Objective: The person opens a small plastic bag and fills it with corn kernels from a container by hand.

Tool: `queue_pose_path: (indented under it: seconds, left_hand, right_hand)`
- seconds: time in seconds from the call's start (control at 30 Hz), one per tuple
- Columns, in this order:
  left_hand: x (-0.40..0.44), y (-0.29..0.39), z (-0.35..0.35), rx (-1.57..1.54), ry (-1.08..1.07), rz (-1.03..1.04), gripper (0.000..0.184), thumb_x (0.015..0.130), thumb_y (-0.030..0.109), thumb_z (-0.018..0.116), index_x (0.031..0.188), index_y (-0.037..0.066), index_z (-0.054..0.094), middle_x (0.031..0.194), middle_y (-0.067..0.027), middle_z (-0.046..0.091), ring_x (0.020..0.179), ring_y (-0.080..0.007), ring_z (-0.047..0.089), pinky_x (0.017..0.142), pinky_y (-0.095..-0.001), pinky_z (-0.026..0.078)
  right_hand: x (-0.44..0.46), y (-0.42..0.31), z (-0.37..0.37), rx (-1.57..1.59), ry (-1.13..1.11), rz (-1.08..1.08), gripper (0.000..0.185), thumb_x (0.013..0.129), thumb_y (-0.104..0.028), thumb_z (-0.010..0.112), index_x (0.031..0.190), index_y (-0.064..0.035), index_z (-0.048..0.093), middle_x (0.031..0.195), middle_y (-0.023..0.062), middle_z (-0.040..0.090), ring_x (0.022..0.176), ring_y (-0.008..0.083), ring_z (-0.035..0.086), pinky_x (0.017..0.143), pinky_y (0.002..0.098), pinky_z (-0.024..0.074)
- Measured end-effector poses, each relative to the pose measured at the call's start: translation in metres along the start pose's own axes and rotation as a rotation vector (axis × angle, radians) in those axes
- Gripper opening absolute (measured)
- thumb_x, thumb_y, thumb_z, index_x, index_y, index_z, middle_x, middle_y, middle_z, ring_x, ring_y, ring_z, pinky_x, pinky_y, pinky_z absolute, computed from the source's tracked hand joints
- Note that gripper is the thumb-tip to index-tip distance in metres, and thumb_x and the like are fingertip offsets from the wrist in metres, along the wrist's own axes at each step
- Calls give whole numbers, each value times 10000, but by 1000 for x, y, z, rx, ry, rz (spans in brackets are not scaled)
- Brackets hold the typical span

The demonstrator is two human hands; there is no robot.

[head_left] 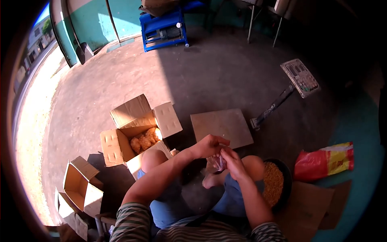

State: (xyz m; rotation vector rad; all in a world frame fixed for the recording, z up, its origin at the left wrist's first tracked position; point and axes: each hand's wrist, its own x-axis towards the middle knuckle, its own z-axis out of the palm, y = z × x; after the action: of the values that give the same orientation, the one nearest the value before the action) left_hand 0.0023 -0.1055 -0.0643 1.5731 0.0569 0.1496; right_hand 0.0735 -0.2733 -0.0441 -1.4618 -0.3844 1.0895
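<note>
Above my knees my two hands meet at a small clear plastic bag, which hangs down between them. My left hand has its fingers closed at the top of the bag. Just beside it, my right hand is also closed on the bag, at its right side. The fingertips overlap, so the exact grip is partly hidden. To the right of my right knee stands a dark tub of small orange-brown pieces.
An open cardboard box left of my knees holds filled orange bags. Ahead lies a floor scale platform with a display. Another open box, a red-yellow sack, flat cardboard and a blue machine surround me.
</note>
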Motion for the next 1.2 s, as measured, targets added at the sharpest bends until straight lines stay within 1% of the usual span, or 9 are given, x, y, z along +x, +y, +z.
queue_pose_path:
  seconds: [0.2, 0.4, 0.43, 0.6, 0.67, 0.87, 0.97, 1.07, 1.2]
  left_hand:
    - [-23, 63, 0, 7, 16, -120, 321, 949, 94, 603, 1258, 9, 619, 940, -90, 705, 781, -107, 637, 714, -271, 528]
    - [-58, 55, 22, -227, 677, 89, 362, 994, 173, 566, 1324, 25, 575, 1163, -60, 662, 930, -105, 620, 807, -266, 483]
    - [-68, 66, 40, -373, 686, -101, 369, 1001, 216, 573, 1326, 40, 577, 1229, -47, 636, 995, -115, 613, 840, -273, 478]
    - [-76, 82, 74, -450, 546, -215, 412, 1009, 235, 568, 1365, 31, 527, 1347, -66, 574, 1099, -149, 597, 892, -302, 493]
    - [-76, 85, 73, -247, 341, 210, 439, 1006, 172, 554, 1416, 36, 471, 1405, -94, 515, 1192, -162, 544, 939, -305, 480]
    - [-77, 133, 73, -381, -76, 213, 649, 894, -57, 600, 1487, 46, 357, 1401, -81, 494, 1252, -163, 492, 1028, -307, 420]
    - [-73, 137, 77, -150, -83, 236, 601, 847, -66, 679, 1405, 34, 477, 1279, -71, 577, 1174, -169, 545, 986, -315, 445]
    - [-80, 153, 74, -97, -74, 89, 413, 833, -12, 729, 1232, 35, 635, 1099, -67, 662, 1065, -187, 602, 973, -333, 444]
    - [-83, 168, 64, 344, -46, 306, 179, 789, 58, 773, 962, 100, 746, 887, -12, 686, 920, -203, 629, 1015, -383, 419]
  right_hand:
    - [-1, 16, -12, 108, 2, -49, 273, 1011, -119, 487, 1272, -47, 525, 822, 19, 587, 615, 80, 508, 496, 208, 364]
    - [-46, -40, -2, 37, -65, -156, 343, 993, -43, 473, 1333, -8, 507, 781, 34, 574, 603, 67, 463, 494, 194, 327]
    - [-51, -44, -3, 41, -60, -155, 343, 993, -43, 473, 1333, -8, 507, 781, 34, 574, 603, 67, 463, 494, 194, 327]
    - [-82, -71, -8, -180, -184, -322, 318, 975, 7, 478, 1280, 9, 567, 815, 60, 604, 608, 56, 470, 530, 194, 379]
    - [-93, -74, -18, -386, -173, -411, 326, 962, 22, 489, 1275, 7, 575, 818, 62, 615, 614, 55, 487, 542, 196, 394]
    - [-130, -115, -18, -638, -172, -531, 356, 927, 31, 539, 1271, -34, 606, 827, 44, 693, 667, 86, 601, 615, 215, 467]
    - [-143, -138, -21, -752, -242, -638, 383, 897, 12, 595, 1275, -45, 603, 880, 82, 728, 822, 171, 713, 756, 270, 527]
    - [-156, -143, -22, -803, -232, -590, 386, 879, 15, 616, 1260, -44, 613, 867, 76, 729, 797, 176, 715, 743, 284, 537]
    - [-161, -124, -29, -958, -161, -651, 378, 852, -5, 661, 1226, -46, 630, 838, 60, 727, 775, 186, 715, 712, 300, 544]
